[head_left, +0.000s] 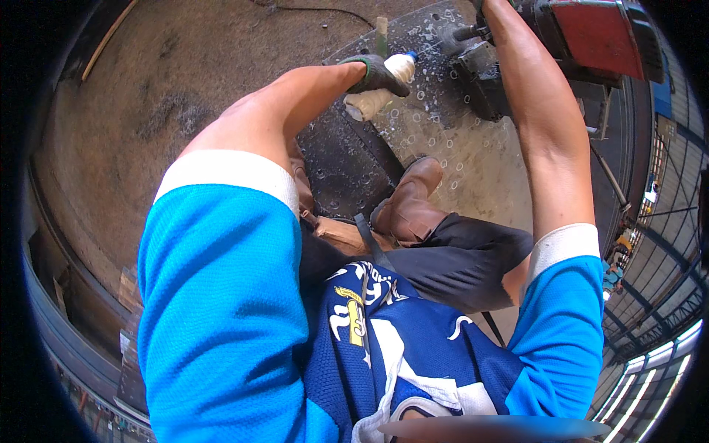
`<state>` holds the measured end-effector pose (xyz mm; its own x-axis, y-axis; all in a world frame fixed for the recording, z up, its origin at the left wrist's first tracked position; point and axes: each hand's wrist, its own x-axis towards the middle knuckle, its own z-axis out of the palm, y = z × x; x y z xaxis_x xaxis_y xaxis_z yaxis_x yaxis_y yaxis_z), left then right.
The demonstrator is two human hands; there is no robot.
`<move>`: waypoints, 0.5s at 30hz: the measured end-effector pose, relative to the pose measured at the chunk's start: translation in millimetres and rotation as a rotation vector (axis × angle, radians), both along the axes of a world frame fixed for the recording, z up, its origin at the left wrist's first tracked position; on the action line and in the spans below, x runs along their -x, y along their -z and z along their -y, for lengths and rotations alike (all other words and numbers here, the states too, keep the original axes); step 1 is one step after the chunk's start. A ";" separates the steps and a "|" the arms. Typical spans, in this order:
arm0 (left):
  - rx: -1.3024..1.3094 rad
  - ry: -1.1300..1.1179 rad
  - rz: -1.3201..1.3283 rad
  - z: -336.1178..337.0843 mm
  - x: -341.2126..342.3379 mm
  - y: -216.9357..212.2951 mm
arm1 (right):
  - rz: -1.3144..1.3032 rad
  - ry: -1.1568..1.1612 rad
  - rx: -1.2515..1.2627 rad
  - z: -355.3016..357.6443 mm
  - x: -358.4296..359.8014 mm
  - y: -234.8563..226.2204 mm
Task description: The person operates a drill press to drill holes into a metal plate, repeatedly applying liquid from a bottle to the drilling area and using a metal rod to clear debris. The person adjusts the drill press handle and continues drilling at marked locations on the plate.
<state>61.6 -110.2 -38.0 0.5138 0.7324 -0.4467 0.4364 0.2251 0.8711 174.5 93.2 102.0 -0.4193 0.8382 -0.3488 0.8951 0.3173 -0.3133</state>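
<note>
My left hand (379,77), in a dark glove, is closed around the middle of a plastic bottle (368,104) with pale, cream-coloured contents and a blue cap. The bottle lies tilted in the grip, cap toward the upper right, over a dark metal plate with whitish splashes (436,100). At the top edge, my right hand (481,7) is mostly cut off; only a bit of its dark glove shows, beside a machine's dark metal parts. Its fingers are hidden. Below it sits a dark clamp-like metal block (478,77).
A machine with a red panel (595,38) stands at the upper right. My brown boots (413,192) rest near a dark steel piece (343,166). Brown dirty floor (170,81) spreads to the left, with a thin rod (108,40) lying on it.
</note>
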 end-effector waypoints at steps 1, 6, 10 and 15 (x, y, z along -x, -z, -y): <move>0.008 -0.002 0.013 -0.1 -0.2 1.5 | -0.021 0.042 0.014 -1.2 -0.4 0.6; 0.052 -0.018 0.074 -2.7 -3.6 6.5 | 0.054 -0.096 -0.052 -3.7 -1.0 -1.2; 0.098 -0.056 0.151 -1.4 -6.5 9.7 | 0.031 -0.071 -0.015 6.1 -2.4 -8.6; 0.161 -0.103 0.198 -1.2 -8.3 18.8 | 0.048 -0.123 -0.092 2.6 -10.8 -5.6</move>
